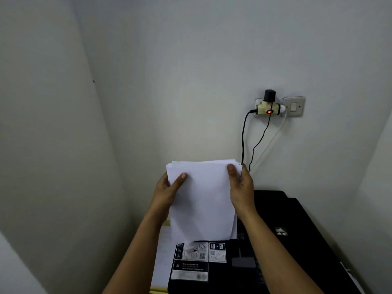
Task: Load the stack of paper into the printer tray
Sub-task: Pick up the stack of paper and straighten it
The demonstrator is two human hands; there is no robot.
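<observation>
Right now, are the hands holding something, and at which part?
Yes. Both hands hold the stack of paper: the left hand at its left edge, the right hand at its right edge, both near the top.

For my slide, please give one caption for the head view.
Both hands hold a paper stack upright above the black printer.

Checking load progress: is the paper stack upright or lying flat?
Upright: both hands grip the paper stack by its sides, lower edge at the printer.
</observation>
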